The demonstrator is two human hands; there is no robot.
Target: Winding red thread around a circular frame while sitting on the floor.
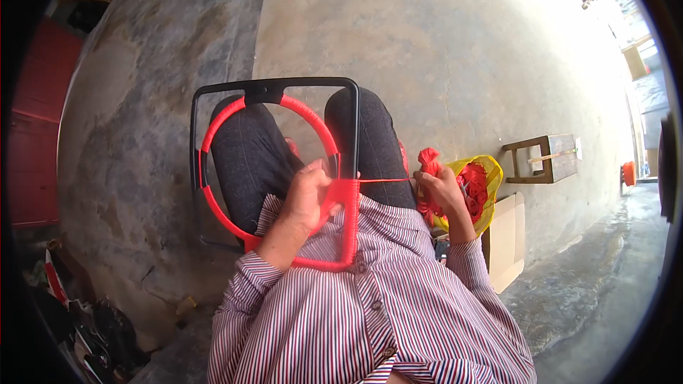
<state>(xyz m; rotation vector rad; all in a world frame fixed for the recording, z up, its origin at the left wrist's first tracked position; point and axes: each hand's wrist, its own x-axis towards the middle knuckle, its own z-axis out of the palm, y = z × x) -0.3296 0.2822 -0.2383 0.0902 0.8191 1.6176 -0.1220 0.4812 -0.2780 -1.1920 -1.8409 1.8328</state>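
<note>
Across my lap rests a black rectangular frame (354,124) with a ring inside it. Glossy red strip is wound closely around much of the ring (307,112) and around the frame's near right corner (350,231). My left hand (304,199) is closed on the wrapped part where ring and side bar meet; its fingertips are partly hidden. Out to the right, my right hand (442,186) grips a bunched length of red strip (429,161). From it a thin red strand (388,180) runs taut to the frame's right bar.
Beside my right thigh stands a yellow bag (496,174) holding red coiled material. Next to it are a cardboard piece (507,242) and a small wooden stool (558,159). A red cabinet (44,124) is at far left, with dark clutter (107,331) at lower left.
</note>
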